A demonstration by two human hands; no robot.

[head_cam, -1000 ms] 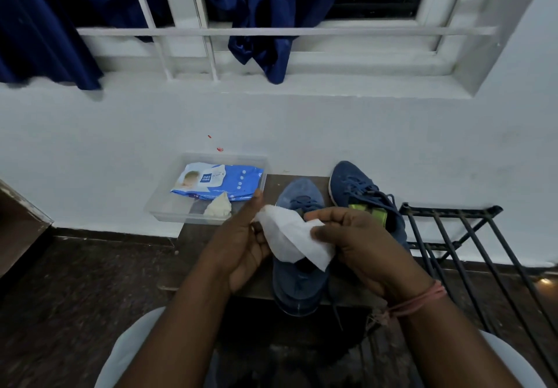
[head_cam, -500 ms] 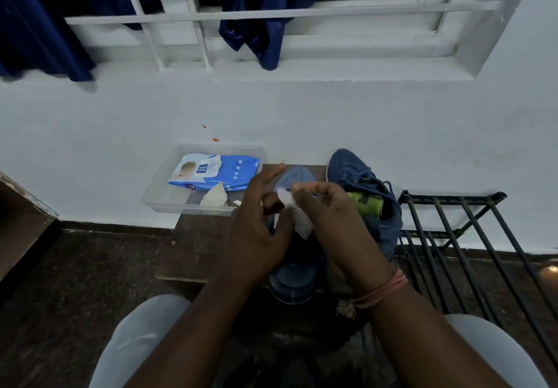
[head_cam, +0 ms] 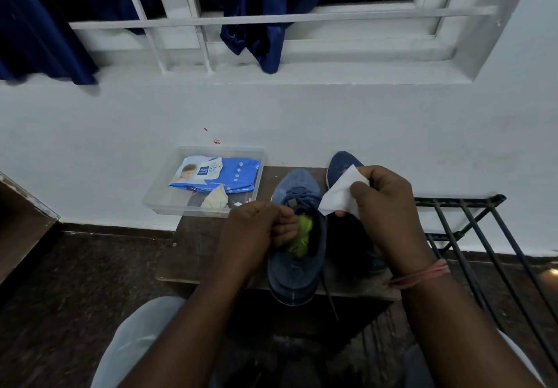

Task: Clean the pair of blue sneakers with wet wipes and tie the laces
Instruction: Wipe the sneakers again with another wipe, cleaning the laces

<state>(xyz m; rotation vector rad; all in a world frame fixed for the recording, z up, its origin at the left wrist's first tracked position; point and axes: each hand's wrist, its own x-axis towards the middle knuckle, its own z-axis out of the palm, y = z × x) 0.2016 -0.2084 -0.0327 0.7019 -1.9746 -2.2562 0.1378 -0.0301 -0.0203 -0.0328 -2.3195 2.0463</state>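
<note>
Two blue sneakers stand on a small dark wooden table [head_cam: 211, 255]. The near sneaker [head_cam: 294, 270] has a green insole and loose dark laces hanging over the table's front edge. My left hand [head_cam: 256, 230] grips this sneaker at its opening, fingers curled over the collar by the tongue. The far sneaker [head_cam: 342, 166] is mostly hidden behind my right hand [head_cam: 386, 206]. That hand pinches a white wet wipe [head_cam: 341, 193] above and to the right of the near sneaker.
A clear plastic tray [head_cam: 169, 206] at the table's back left holds a blue wet-wipes pack [head_cam: 217, 175] and a crumpled used wipe [head_cam: 216, 199]. A black metal rack [head_cam: 471, 236] stands on the right. A white wall and window grille rise behind.
My hands have come apart. The right hand carried the wipe up and right, now unfolded. The left hand let go of the wipe and dropped onto the near sneaker's opening.
</note>
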